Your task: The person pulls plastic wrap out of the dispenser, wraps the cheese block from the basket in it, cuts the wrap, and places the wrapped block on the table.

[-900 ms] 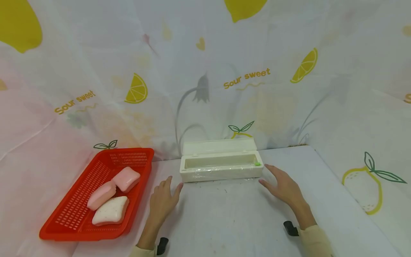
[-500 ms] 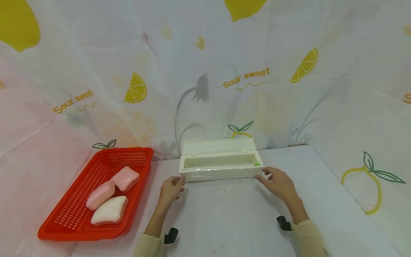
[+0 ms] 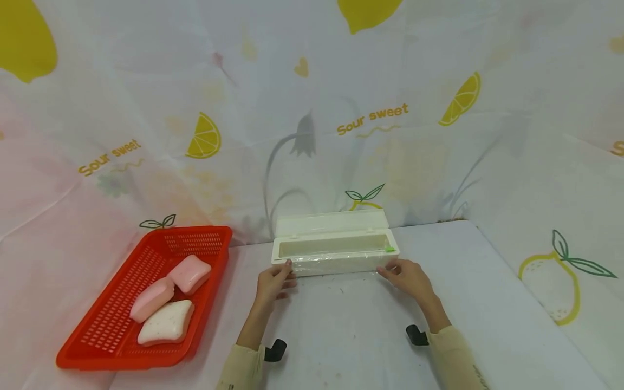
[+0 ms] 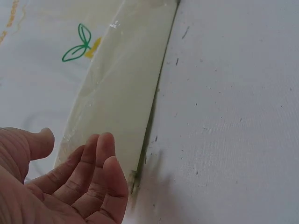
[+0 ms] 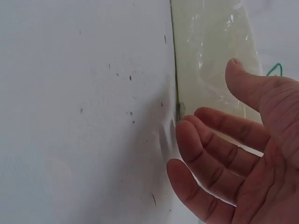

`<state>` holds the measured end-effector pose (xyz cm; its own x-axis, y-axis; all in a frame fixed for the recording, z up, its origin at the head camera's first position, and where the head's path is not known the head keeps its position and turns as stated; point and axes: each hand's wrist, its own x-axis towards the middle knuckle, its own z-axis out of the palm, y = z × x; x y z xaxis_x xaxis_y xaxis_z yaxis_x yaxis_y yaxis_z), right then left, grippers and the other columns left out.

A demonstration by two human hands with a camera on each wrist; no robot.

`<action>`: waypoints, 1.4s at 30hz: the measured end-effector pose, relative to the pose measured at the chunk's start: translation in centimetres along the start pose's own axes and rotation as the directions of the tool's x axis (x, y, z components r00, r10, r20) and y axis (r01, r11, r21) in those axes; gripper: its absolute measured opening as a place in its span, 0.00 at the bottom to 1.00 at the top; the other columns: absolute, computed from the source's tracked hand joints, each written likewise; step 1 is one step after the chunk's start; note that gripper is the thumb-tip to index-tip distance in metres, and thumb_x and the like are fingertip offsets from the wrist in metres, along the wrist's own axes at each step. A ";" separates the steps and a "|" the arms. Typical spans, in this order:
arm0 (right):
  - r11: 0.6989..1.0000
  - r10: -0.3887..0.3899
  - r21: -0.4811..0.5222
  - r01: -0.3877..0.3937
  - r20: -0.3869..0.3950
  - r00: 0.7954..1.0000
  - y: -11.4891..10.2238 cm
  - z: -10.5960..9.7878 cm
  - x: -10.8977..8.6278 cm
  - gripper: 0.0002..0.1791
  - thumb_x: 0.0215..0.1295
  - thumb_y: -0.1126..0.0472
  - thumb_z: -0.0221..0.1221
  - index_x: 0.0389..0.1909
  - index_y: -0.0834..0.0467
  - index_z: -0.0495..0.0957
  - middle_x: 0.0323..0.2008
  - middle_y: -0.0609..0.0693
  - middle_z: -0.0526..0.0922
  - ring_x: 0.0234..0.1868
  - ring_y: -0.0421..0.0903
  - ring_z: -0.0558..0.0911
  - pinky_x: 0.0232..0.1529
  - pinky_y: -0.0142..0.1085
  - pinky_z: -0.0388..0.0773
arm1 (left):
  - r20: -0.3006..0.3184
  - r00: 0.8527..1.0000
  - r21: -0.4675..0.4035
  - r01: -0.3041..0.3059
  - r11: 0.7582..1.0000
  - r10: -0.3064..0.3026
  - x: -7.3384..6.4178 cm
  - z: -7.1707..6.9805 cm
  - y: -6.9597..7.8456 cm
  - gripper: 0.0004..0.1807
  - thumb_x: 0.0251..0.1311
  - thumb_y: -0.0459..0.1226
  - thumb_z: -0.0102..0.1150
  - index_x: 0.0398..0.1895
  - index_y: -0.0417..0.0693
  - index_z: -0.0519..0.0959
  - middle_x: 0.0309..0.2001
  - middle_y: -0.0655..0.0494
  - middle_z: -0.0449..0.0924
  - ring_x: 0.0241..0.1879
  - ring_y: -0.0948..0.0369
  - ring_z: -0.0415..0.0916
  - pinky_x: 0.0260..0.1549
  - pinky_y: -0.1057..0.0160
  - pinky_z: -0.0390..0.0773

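Note:
A long white cling film dispenser (image 3: pixel 336 266) lies against the back of the table, its lid (image 3: pixel 333 221) raised. Clear film (image 3: pixel 312 262) covers part of its front, and a small green piece (image 3: pixel 390 249) sits at the right end of the rim. My left hand (image 3: pixel 273 283) is at the dispenser's front left corner, with thumb apart from loosely bent fingers (image 4: pixel 106 147). At the front right corner is my right hand (image 3: pixel 410 277), its fingers (image 5: pixel 189 140) curved and thumb spread. Neither hand grips anything; whether fingertips touch the film cannot be told.
A red plastic basket (image 3: pixel 122 361) stands to the left, holding a pink soap bar (image 3: pixel 191 273), a second pink bar (image 3: pixel 152 299) and a white bar (image 3: pixel 167 323). Behind the table (image 3: pixel 351 330) hangs a lemon-printed cloth (image 3: pixel 414 65). Small dark specks dot the tabletop.
Both hands have moved inward to the dispenser's front corners, the left one forward and to the right, the right one to the left. Dispenser and basket stay in place.

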<state>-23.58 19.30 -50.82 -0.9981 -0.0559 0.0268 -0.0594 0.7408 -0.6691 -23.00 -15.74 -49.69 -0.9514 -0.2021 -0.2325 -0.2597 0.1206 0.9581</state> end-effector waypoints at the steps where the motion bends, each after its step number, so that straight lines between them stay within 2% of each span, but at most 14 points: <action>1: 1.000 0.001 0.009 -0.001 -0.002 1.000 0.0 0.2 0.1 0.22 0.63 0.42 0.64 0.40 0.59 0.83 0.34 0.51 0.83 0.36 0.48 0.80 0.34 0.43 0.76 | -0.004 1.000 0.001 -0.001 1.000 0.001 0.1 0.1 0.0 0.26 0.66 0.53 0.59 0.47 0.37 0.82 0.35 0.49 0.86 0.34 0.53 0.85 0.25 0.58 0.80; 5: 0.999 0.012 0.053 -0.010 -0.020 1.000 -0.3 0.8 0.2 0.17 0.64 0.48 0.65 0.37 0.61 0.83 0.33 0.51 0.84 0.35 0.48 0.81 0.34 0.42 0.77 | -0.016 1.000 -0.005 -0.007 1.000 0.007 0.2 0.6 -0.1 0.19 0.68 0.47 0.58 0.43 0.37 0.82 0.32 0.51 0.86 0.31 0.56 0.84 0.24 0.59 0.79; 9: 0.993 0.022 0.116 -0.019 -0.028 0.999 -0.7 1.1 0.3 0.12 0.65 0.55 0.65 0.33 0.61 0.83 0.27 0.49 0.83 0.29 0.45 0.79 0.30 0.38 0.75 | -0.021 1.000 0.007 -0.014 1.000 0.014 0.2 0.9 0.0 0.14 0.69 0.41 0.57 0.43 0.36 0.81 0.30 0.52 0.85 0.29 0.59 0.83 0.24 0.60 0.79; 13: 0.974 0.034 0.225 -0.036 0.015 0.999 -1.1 0.9 0.1 0.11 0.66 0.56 0.63 0.31 0.62 0.81 0.24 0.49 0.81 0.24 0.43 0.77 0.25 0.35 0.75 | -0.018 1.000 0.028 -0.017 0.999 0.017 0.1 0.7 0.2 0.13 0.69 0.39 0.57 0.42 0.36 0.81 0.30 0.51 0.85 0.28 0.60 0.82 0.25 0.58 0.79; 17: 0.937 0.027 0.346 -0.053 0.079 0.997 -1.4 0.1 -0.2 0.15 0.69 0.54 0.61 0.34 0.65 0.79 0.24 0.50 0.81 0.25 0.43 0.77 0.26 0.36 0.78 | -0.010 0.999 0.031 -0.031 0.999 0.031 -0.1 0.4 0.7 0.13 0.69 0.39 0.57 0.40 0.36 0.81 0.29 0.51 0.84 0.27 0.61 0.81 0.23 0.61 0.78; 22: 0.864 -0.025 0.502 -0.039 0.120 0.992 -2.2 -1.4 -0.3 0.18 0.71 0.53 0.59 0.36 0.68 0.76 0.24 0.50 0.78 0.26 0.43 0.76 0.28 0.37 0.79 | 0.009 0.998 -0.002 -0.067 0.998 0.067 -0.3 0.1 1.8 0.14 0.68 0.41 0.58 0.36 0.36 0.81 0.26 0.53 0.82 0.25 0.62 0.79 0.21 0.64 0.75; 26: 0.793 -0.065 0.608 -0.017 0.112 0.992 -3.2 -2.6 0.0 0.18 0.72 0.54 0.57 0.39 0.69 0.73 0.26 0.51 0.76 0.25 0.42 0.75 0.28 0.37 0.78 | 0.027 0.997 -0.082 -0.065 0.995 0.068 -0.2 -0.2 2.6 0.14 0.69 0.40 0.58 0.36 0.36 0.80 0.25 0.54 0.81 0.25 0.62 0.79 0.22 0.64 0.74; 30: 0.749 -0.077 0.662 -0.010 0.103 0.992 -4.3 -3.4 0.7 0.20 0.74 0.53 0.54 0.44 0.70 0.71 0.27 0.50 0.76 0.26 0.41 0.75 0.29 0.36 0.78 | 0.046 0.997 -0.198 -0.048 0.979 0.058 -0.1 -0.5 3.5 0.13 0.69 0.39 0.57 0.38 0.34 0.79 0.25 0.55 0.80 0.26 0.61 0.78 0.24 0.65 0.75; 33: 0.714 -0.088 0.700 0.003 0.085 0.992 -4.9 -4.0 1.2 0.19 0.75 0.52 0.53 0.44 0.67 0.70 0.27 0.48 0.75 0.26 0.40 0.75 0.30 0.35 0.77 | 0.061 0.995 -0.265 -0.056 0.963 0.075 -0.2 -0.5 4.5 0.13 0.69 0.39 0.57 0.40 0.33 0.78 0.26 0.55 0.79 0.27 0.61 0.78 0.25 0.65 0.75; 37: 0.658 -0.126 0.752 0.041 0.057 0.990 -5.8 -4.9 1.6 0.15 0.75 0.51 0.53 0.40 0.61 0.70 0.27 0.47 0.75 0.27 0.40 0.75 0.30 0.33 0.77 | 0.082 0.989 -0.316 -0.089 0.945 0.120 -0.7 -0.5 6.1 0.14 0.69 0.39 0.57 0.42 0.33 0.76 0.29 0.53 0.79 0.28 0.61 0.78 0.26 0.66 0.76; 42: 0.588 -0.193 0.805 0.084 0.039 0.980 -7.1 -5.8 2.0 0.12 0.75 0.51 0.52 0.38 0.57 0.70 0.27 0.47 0.74 0.26 0.40 0.75 0.30 0.32 0.76 | 0.111 0.980 -0.362 -0.113 0.925 0.163 -1.2 -1.0 7.9 0.10 0.69 0.38 0.58 0.41 0.37 0.76 0.33 0.52 0.77 0.29 0.61 0.77 0.27 0.66 0.77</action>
<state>-25.26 17.81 -41.75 -0.9664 -0.2237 0.1262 -0.1042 -0.1079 -0.9887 -23.77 -15.49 -41.67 -0.9934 -0.0711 -0.0904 -0.0730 -0.2178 0.9733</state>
